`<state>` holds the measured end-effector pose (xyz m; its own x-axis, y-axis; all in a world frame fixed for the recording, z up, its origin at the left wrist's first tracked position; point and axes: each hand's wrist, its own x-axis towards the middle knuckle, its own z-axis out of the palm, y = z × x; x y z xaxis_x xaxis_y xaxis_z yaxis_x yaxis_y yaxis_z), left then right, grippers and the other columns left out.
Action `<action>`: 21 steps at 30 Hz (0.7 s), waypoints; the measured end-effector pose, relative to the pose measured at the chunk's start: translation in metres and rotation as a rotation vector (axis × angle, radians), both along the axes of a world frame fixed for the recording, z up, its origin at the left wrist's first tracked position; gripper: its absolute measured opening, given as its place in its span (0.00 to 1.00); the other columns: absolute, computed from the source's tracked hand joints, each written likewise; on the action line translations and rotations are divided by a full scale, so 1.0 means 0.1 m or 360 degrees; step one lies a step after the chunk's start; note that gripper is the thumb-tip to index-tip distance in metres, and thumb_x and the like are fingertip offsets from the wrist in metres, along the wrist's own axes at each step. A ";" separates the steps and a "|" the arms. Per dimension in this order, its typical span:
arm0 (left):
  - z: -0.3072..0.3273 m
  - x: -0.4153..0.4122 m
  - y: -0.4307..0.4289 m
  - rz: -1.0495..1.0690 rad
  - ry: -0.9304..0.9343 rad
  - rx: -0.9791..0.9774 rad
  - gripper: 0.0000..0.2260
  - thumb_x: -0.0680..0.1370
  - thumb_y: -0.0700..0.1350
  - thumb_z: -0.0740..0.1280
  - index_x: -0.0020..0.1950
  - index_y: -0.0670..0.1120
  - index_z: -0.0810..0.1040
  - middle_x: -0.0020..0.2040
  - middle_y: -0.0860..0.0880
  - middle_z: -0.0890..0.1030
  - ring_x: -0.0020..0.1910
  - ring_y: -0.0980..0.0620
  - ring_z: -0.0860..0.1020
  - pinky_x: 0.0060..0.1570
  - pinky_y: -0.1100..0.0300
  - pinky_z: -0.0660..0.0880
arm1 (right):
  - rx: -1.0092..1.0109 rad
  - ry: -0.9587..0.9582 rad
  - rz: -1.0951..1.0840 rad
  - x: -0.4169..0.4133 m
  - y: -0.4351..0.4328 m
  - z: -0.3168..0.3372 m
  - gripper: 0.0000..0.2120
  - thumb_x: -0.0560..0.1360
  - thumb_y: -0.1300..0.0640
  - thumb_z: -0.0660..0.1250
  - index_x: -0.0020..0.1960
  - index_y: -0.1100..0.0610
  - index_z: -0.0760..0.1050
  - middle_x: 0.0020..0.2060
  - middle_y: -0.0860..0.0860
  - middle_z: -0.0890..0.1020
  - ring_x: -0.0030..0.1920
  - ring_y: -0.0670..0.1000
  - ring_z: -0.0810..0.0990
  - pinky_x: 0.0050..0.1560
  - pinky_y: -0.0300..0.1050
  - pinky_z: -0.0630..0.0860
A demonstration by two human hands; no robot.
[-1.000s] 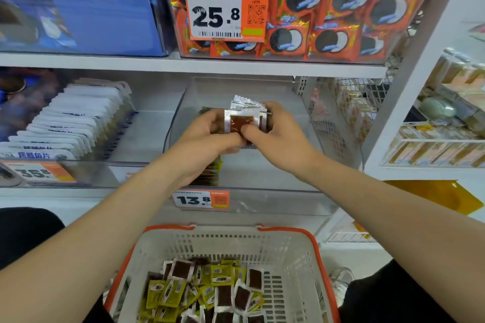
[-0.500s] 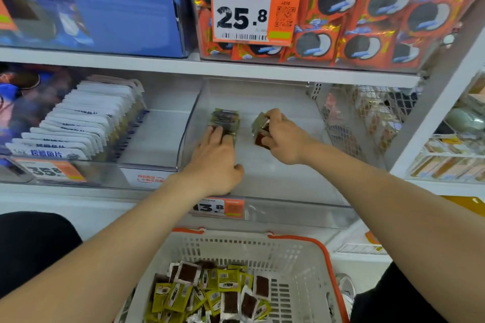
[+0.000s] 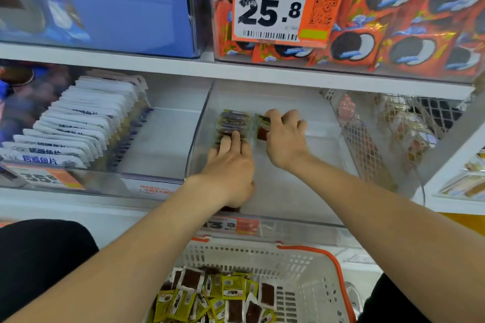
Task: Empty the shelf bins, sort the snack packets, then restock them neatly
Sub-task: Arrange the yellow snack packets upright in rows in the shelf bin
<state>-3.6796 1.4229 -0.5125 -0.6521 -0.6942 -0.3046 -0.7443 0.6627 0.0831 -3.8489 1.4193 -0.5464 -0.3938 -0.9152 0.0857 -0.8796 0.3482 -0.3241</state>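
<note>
**Middle shelf.** A clear plastic shelf bin holds a short row of small green-and-brown snack packets. The row stands on edge against the bin's left wall, toward the rear.

**Hands.**
- The left hand lies over the bin floor with its fingers straight. Its fingertips touch the near end of the row, and it grips nothing.
- The right hand is just beside it, with fingers and thumb curled and pinching a small bundle of brown-and-silver foil packets.
- The bundle sits directly beside the row's right side. Contact between bundle and row cannot be determined.
- The two hands are close together but not joined.

**Below the shelf's front edge.** A white perforated plastic basket with an orange rim contains a loose heap of yellow-green and brown packets, lying in its left half.

**Surroundings.**
- The bin to the left carries a leaning row of white pouches.
- The upper shelf carries a blue cardboard box and orange cookie packs.
- A white-and-orange price tag reading 25.8 hangs in front of the packs.
</note>
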 end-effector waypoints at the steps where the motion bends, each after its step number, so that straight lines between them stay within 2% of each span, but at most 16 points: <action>1: -0.01 -0.02 0.02 0.0026 -0.0008 0.0066 0.39 0.83 0.46 0.62 0.84 0.38 0.40 0.83 0.37 0.35 0.83 0.37 0.37 0.81 0.39 0.46 | -0.0062 -0.0075 -0.0086 0.05 0.01 -0.01 0.29 0.76 0.70 0.63 0.72 0.51 0.61 0.64 0.60 0.60 0.56 0.63 0.67 0.54 0.56 0.71; 3: -0.04 -0.04 0.06 0.0077 -0.0003 0.0172 0.41 0.83 0.41 0.60 0.82 0.38 0.32 0.81 0.38 0.28 0.81 0.37 0.29 0.80 0.38 0.38 | -0.0188 -0.0324 -0.0179 0.11 0.00 -0.02 0.35 0.74 0.74 0.62 0.76 0.53 0.59 0.67 0.61 0.60 0.51 0.62 0.73 0.50 0.54 0.74; 4: -0.05 -0.04 0.07 0.0102 0.0002 0.0210 0.41 0.82 0.39 0.59 0.82 0.38 0.30 0.80 0.38 0.27 0.80 0.37 0.28 0.79 0.38 0.36 | -0.0252 -0.0416 -0.0190 0.12 -0.01 -0.01 0.35 0.75 0.74 0.63 0.77 0.55 0.57 0.66 0.62 0.63 0.47 0.62 0.75 0.48 0.53 0.74; 5: -0.06 -0.03 0.07 0.0123 0.0006 0.0240 0.40 0.82 0.37 0.58 0.81 0.38 0.30 0.80 0.38 0.26 0.80 0.37 0.27 0.79 0.38 0.35 | -0.0294 -0.0456 -0.0174 0.13 -0.03 0.00 0.33 0.77 0.73 0.63 0.77 0.59 0.55 0.65 0.63 0.67 0.47 0.61 0.76 0.46 0.53 0.74; 7: -0.06 -0.01 0.08 0.0140 0.0009 0.0268 0.40 0.82 0.36 0.58 0.81 0.37 0.29 0.80 0.37 0.25 0.80 0.37 0.28 0.79 0.39 0.35 | -0.0314 -0.0426 -0.0079 0.14 -0.05 0.00 0.26 0.79 0.69 0.64 0.74 0.63 0.58 0.61 0.63 0.74 0.53 0.62 0.77 0.47 0.52 0.73; 10: -0.05 0.02 0.09 0.0127 -0.0006 0.0262 0.39 0.82 0.36 0.57 0.81 0.37 0.30 0.80 0.37 0.26 0.80 0.37 0.29 0.81 0.39 0.37 | -0.0232 -0.0311 -0.0066 0.14 -0.04 0.02 0.18 0.80 0.65 0.61 0.69 0.61 0.62 0.63 0.61 0.69 0.58 0.64 0.73 0.54 0.55 0.73; 12: -0.05 0.04 0.09 0.0113 0.0027 0.0231 0.38 0.82 0.37 0.57 0.82 0.38 0.33 0.81 0.37 0.29 0.81 0.37 0.30 0.81 0.40 0.38 | -0.0235 -0.0356 -0.0184 0.15 -0.02 0.04 0.18 0.79 0.66 0.60 0.67 0.59 0.62 0.62 0.60 0.67 0.55 0.64 0.70 0.54 0.56 0.72; 15: -0.02 0.06 0.09 0.0097 0.0167 0.0155 0.36 0.84 0.43 0.59 0.84 0.39 0.39 0.84 0.37 0.36 0.83 0.36 0.36 0.82 0.41 0.41 | -0.0253 -0.0675 -0.0327 0.09 -0.04 0.07 0.11 0.82 0.62 0.61 0.61 0.61 0.62 0.56 0.61 0.76 0.50 0.60 0.77 0.45 0.51 0.74; 17: -0.02 0.09 0.07 0.0102 0.0262 0.0126 0.35 0.84 0.47 0.61 0.85 0.38 0.46 0.85 0.36 0.43 0.83 0.34 0.42 0.82 0.41 0.46 | -0.0155 -0.0761 -0.0353 0.01 -0.06 0.12 0.12 0.82 0.55 0.63 0.59 0.63 0.68 0.52 0.58 0.80 0.46 0.56 0.79 0.35 0.44 0.71; 18: -0.01 0.10 0.06 0.0101 0.0327 0.0120 0.33 0.83 0.48 0.61 0.84 0.38 0.53 0.84 0.36 0.50 0.83 0.34 0.48 0.82 0.41 0.51 | -0.0096 -0.0769 -0.0344 -0.03 -0.05 0.17 0.14 0.82 0.53 0.64 0.60 0.63 0.71 0.51 0.57 0.80 0.46 0.56 0.79 0.34 0.42 0.71; 20: 0.02 0.16 0.09 0.0075 0.0497 0.0110 0.23 0.82 0.47 0.63 0.75 0.40 0.68 0.74 0.38 0.68 0.76 0.36 0.64 0.75 0.44 0.65 | -0.0037 -0.0759 -0.0326 -0.07 0.02 0.23 0.17 0.83 0.51 0.65 0.65 0.62 0.73 0.54 0.57 0.78 0.52 0.58 0.79 0.44 0.44 0.76; 21: 0.06 0.19 0.13 0.0049 0.0584 0.0092 0.19 0.81 0.46 0.64 0.72 0.41 0.71 0.69 0.40 0.72 0.71 0.39 0.70 0.70 0.47 0.70 | -0.0018 -0.0732 -0.0338 -0.09 0.06 0.26 0.21 0.83 0.50 0.65 0.69 0.63 0.71 0.59 0.59 0.78 0.57 0.60 0.79 0.52 0.47 0.77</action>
<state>-3.6605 1.4357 -0.5066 -0.7044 -0.7036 -0.0935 -0.6774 0.6269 0.3848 -3.8579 1.4252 -0.5206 -0.5702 -0.8110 -0.1312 -0.5551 0.4980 -0.6662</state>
